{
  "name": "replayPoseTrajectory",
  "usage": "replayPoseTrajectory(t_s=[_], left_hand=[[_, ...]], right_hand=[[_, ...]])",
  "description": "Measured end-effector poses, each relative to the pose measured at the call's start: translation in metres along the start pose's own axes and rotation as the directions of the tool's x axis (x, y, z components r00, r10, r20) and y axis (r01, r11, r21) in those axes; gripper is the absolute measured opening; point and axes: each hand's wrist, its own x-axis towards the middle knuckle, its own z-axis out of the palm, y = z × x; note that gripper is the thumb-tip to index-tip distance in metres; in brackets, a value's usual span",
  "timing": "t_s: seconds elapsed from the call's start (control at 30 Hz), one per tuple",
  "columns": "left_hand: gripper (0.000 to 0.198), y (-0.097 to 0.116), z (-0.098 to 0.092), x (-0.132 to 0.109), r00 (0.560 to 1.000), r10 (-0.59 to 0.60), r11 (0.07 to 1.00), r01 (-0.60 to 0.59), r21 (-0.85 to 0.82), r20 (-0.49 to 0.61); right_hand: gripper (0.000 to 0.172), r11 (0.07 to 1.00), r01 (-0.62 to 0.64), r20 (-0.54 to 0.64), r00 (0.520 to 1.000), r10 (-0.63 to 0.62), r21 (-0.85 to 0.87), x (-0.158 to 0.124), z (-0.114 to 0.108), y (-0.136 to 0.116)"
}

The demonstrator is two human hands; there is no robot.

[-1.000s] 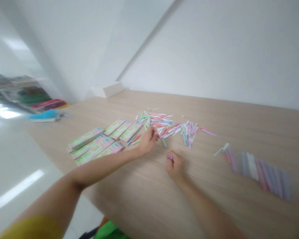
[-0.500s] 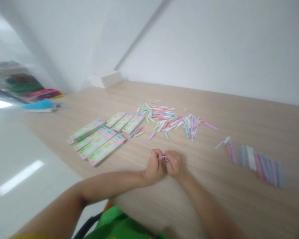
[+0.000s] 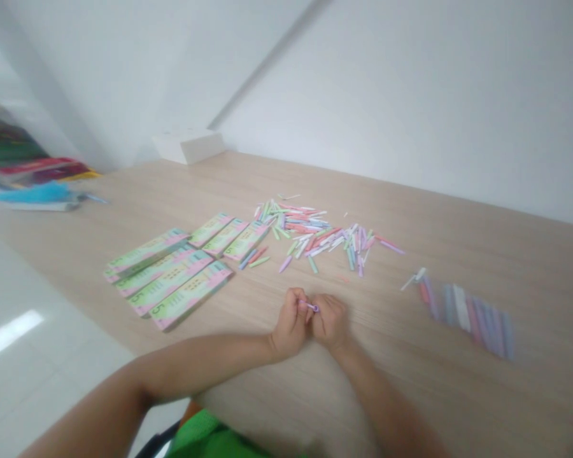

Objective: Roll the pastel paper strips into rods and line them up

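My left hand and my right hand meet above the near part of the table, both closed with the fingertips pinched together. Between them shows a thin purple pen part with a round, ring-like end beside my right fingers. The rest of it is hidden in the fingers. Beyond the hands lies a loose heap of pastel pen parts in pink, white, green, blue and purple. On the right, a blurred row of pastel pen pieces lies side by side, with a few loose ones at its left end.
Several flat green-and-pink boxes lie in two groups on the wooden table, left of the hands. A white box stands at the back by the wall. Blue material and coloured stacks sit at far left.
The view has shifted a little, so the table things appear further left. Both hands stay together on the purple pen part, which now slants slightly more downward to the right.
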Motion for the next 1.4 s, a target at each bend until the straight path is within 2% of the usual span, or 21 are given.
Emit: replayPoseTrajectory(t_s=[0.13,0.27,0.4,0.5,0.6,0.67,0.73,0.83,0.9,0.97,1.07,1.17,1.2,1.27,1.4], left_hand=[[0.024,0.003,-0.003,0.003,1.0,-0.019,0.996,0.017,0.09,0.013],[0.017,0.005,-0.009,0.004,0.997,0.069,0.958,-0.074,0.276,0.029],[0.012,0.007,-0.015,0.007,0.985,0.136,0.894,-0.17,0.414,0.11],[0.024,0.01,-0.02,0.008,0.953,0.18,0.791,-0.287,0.54,0.243],[0.043,0.014,-0.023,0.006,0.892,0.189,0.624,-0.431,0.651,0.41],[0.051,0.016,-0.023,0.003,0.865,0.163,0.513,-0.485,0.708,0.475],[0.055,0.016,-0.021,0.002,0.872,0.151,0.454,-0.48,0.75,0.466],[0.059,0.018,-0.019,0.008,0.94,0.146,0.47,-0.34,0.815,0.308],[0.059,0.026,-0.021,0.021,0.982,0.106,0.469,-0.186,0.864,0.154],[0.052,0.042,-0.027,0.04,0.999,0.049,0.386,-0.041,0.921,0.024],[0.035,0.078,-0.046,0.078,0.992,-0.038,0.125,0.125,0.984,-0.121],[0.029,0.11,-0.077,0.121,0.937,-0.194,-0.175,0.258,0.95,-0.29],[0.028,0.117,-0.089,0.135,0.927,-0.223,-0.242,0.246,0.938,-0.301],[0.027,0.121,-0.111,0.16,0.929,-0.283,-0.304,0.147,0.941,-0.237],[0.033,0.101,-0.143,0.194,0.919,-0.395,-0.235,-0.108,0.966,0.006]], right_hand=[[0.021,0.998,0.015,-0.001,1.0,-0.015,-0.059,0.0,0.0,-0.002],[0.018,0.996,-0.004,-0.012,1.0,0.003,-0.094,-0.001,0.0,-0.003],[0.015,0.995,-0.052,-0.035,0.998,0.05,-0.079,-0.001,-0.001,0.0],[0.016,0.989,-0.149,-0.064,0.987,0.148,-0.009,-0.002,-0.001,0.004],[0.017,0.975,-0.22,-0.098,0.97,0.222,0.033,-0.002,-0.001,0.006],[0.018,0.971,-0.236,-0.129,0.963,0.238,0.03,-0.001,-0.001,0.005],[0.018,0.975,-0.217,-0.138,0.966,0.22,0.042,-0.001,-0.001,0.002],[0.017,0.972,-0.193,-0.139,0.967,0.211,0.135,-0.001,0.002,-0.003],[0.016,0.957,-0.193,-0.148,0.963,0.228,0.214,-0.002,0.005,-0.005],[0.015,0.938,-0.216,-0.166,0.95,0.266,0.27,-0.003,0.008,-0.004],[0.016,0.907,-0.293,-0.2,0.911,0.361,0.304,-0.005,0.011,0.004],[0.017,0.883,-0.353,-0.211,0.88,0.426,0.31,-0.005,0.013,0.013],[0.017,0.878,-0.362,-0.21,0.875,0.435,0.312,-0.004,0.014,0.015],[0.017,0.873,-0.369,-0.219,0.868,0.446,0.318,-0.003,0.015,0.02],[0.018,0.86,-0.358,-0.271,0.843,0.465,0.363,0.0,0.016,0.027]])
